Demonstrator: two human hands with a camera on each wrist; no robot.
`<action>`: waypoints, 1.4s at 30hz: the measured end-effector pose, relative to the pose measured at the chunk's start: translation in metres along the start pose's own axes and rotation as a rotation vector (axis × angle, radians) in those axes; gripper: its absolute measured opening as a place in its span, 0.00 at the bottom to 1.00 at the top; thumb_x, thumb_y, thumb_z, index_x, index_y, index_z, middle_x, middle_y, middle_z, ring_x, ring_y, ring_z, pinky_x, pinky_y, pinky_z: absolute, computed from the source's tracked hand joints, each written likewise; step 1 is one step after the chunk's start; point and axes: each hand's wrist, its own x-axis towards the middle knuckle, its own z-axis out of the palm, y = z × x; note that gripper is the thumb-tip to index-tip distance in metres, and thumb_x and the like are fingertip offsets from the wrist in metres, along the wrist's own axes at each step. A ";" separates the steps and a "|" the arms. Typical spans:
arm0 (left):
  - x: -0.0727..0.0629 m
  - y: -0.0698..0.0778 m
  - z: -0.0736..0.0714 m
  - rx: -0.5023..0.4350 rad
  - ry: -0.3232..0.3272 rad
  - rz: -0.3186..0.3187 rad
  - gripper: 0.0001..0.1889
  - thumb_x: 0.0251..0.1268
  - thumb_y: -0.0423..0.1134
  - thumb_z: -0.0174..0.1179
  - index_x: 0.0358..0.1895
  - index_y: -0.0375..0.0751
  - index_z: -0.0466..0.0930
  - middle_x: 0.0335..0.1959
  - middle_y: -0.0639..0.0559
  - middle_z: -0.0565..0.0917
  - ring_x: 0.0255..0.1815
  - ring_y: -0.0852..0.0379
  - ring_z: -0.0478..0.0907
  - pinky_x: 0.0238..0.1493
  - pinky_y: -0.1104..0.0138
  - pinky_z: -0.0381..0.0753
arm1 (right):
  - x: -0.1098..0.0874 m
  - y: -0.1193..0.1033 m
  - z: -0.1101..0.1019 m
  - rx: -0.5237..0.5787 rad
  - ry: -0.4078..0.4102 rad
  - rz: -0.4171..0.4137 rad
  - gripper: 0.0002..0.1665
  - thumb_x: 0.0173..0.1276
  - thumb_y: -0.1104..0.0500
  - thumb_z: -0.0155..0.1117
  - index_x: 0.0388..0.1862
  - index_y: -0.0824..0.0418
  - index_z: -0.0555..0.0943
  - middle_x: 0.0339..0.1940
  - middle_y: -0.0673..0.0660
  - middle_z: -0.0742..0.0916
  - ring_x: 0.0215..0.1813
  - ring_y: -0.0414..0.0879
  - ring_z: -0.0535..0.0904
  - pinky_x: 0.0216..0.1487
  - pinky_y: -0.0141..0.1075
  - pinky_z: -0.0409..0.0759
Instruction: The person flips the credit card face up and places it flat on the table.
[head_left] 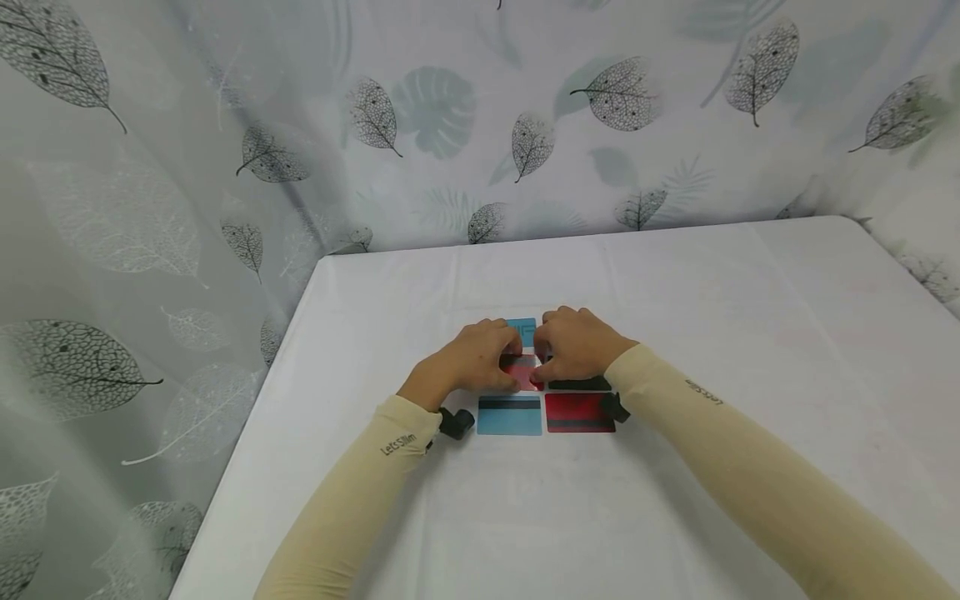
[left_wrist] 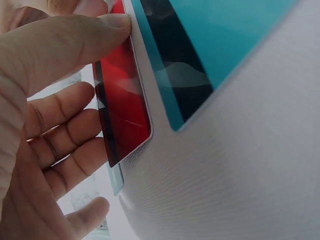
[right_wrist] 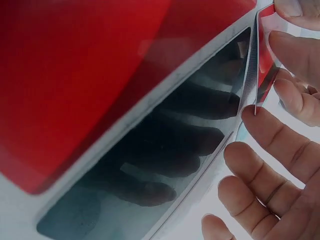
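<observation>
Both hands hold one red bank-style card (head_left: 527,373) with a dark stripe, over the middle of a small layout of cards. My left hand (head_left: 480,357) grips its left part, thumb on the near edge in the left wrist view, the other fingers behind it. My right hand (head_left: 581,342) pinches its right end between thumb and index finger; the remaining fingers spread over a black card (head_left: 581,385). Nearer me lie a light blue card (head_left: 510,421) with a dark stripe and another red card (head_left: 576,410). Behind the hands a blue card (head_left: 522,329) is partly covered.
All the cards are on a white-covered table (head_left: 675,500). Black wrist cameras sit under both wrists, the right one (head_left: 615,407) overlapping the near red card in the head view. A leaf-patterned curtain (head_left: 450,183) hangs behind and to the left of the table.
</observation>
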 end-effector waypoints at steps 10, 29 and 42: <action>-0.002 0.000 0.000 -0.050 -0.014 -0.008 0.20 0.63 0.48 0.74 0.53 0.44 0.82 0.45 0.54 0.79 0.46 0.57 0.74 0.49 0.65 0.78 | 0.004 -0.005 -0.004 0.198 -0.047 0.026 0.12 0.61 0.48 0.76 0.34 0.55 0.88 0.30 0.46 0.87 0.37 0.44 0.80 0.41 0.42 0.81; -0.001 0.000 -0.003 0.026 -0.016 -0.026 0.21 0.63 0.51 0.74 0.51 0.43 0.82 0.42 0.53 0.78 0.43 0.56 0.74 0.46 0.64 0.76 | 0.002 -0.011 -0.006 0.054 -0.047 0.046 0.21 0.58 0.42 0.79 0.42 0.54 0.87 0.36 0.52 0.82 0.42 0.49 0.77 0.46 0.49 0.79; -0.003 -0.003 0.002 0.018 0.036 -0.001 0.22 0.61 0.52 0.75 0.51 0.44 0.80 0.44 0.54 0.79 0.44 0.57 0.73 0.47 0.64 0.76 | 0.008 -0.010 -0.004 0.200 -0.062 0.069 0.20 0.61 0.49 0.78 0.45 0.61 0.88 0.37 0.51 0.90 0.41 0.47 0.82 0.48 0.44 0.84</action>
